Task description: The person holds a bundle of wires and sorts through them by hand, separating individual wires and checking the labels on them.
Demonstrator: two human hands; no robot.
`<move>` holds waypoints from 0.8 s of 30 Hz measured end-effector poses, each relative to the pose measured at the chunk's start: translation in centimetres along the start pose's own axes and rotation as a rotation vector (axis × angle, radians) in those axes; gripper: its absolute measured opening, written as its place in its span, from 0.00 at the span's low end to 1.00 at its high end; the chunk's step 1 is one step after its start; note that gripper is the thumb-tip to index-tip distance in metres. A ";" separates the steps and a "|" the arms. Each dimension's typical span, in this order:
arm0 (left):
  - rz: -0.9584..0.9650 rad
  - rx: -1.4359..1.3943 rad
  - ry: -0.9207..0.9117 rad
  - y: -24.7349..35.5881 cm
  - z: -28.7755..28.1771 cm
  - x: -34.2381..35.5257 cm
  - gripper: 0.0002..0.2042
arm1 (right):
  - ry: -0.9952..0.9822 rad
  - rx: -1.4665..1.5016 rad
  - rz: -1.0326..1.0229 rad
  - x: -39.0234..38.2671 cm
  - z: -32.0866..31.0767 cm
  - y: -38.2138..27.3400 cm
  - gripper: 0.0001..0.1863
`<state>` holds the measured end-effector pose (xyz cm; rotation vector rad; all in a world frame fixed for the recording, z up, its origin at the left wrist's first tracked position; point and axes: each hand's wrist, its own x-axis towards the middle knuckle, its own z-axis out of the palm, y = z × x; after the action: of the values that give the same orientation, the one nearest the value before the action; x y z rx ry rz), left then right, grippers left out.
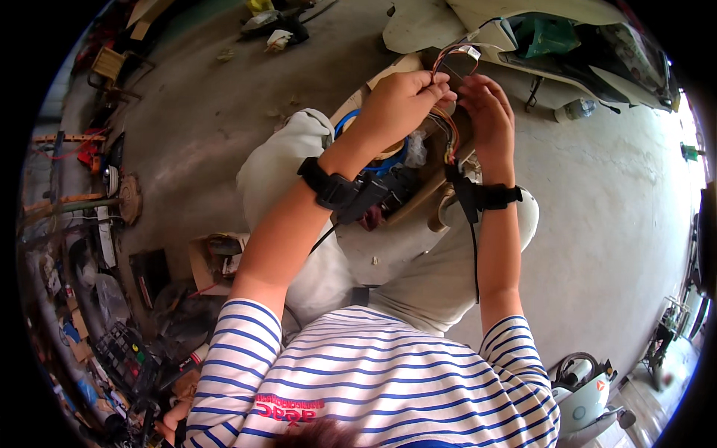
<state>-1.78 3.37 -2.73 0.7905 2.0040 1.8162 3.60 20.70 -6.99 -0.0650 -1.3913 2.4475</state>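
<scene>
My left hand point(417, 93) is closed round a bundle of thin coloured wires point(447, 127), its thumb and forefinger pinched together. Above the fingers the wires arch up to a white plug connector point(470, 53). Below them the bundle bends down into a dark sheath near my right wrist. Close beside, my right hand point(489, 112) has its fingers bent toward the thumb, near a thin loose wire; what lies between the fingertips is too small to make out. Black straps with small devices point(340, 190) sit on both wrists.
Between my knees stands a box or crate holding a blue ring-shaped coil point(403, 154) and a clear plastic bag point(416, 149). A pale scooter body point(478, 19) lies ahead, with a plastic bottle point(575, 110) near it. Cluttered parts and a cardboard box point(205, 265) are on the left.
</scene>
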 end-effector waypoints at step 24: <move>0.064 0.447 -0.122 0.9 0.6 -0.9 0.17 | -0.221 -0.375 0.002 -1.4 1.3 0.0 0.09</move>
<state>-0.57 3.32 -2.08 1.0699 2.3555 1.3216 4.65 19.23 -6.49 0.1220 -1.9309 2.2156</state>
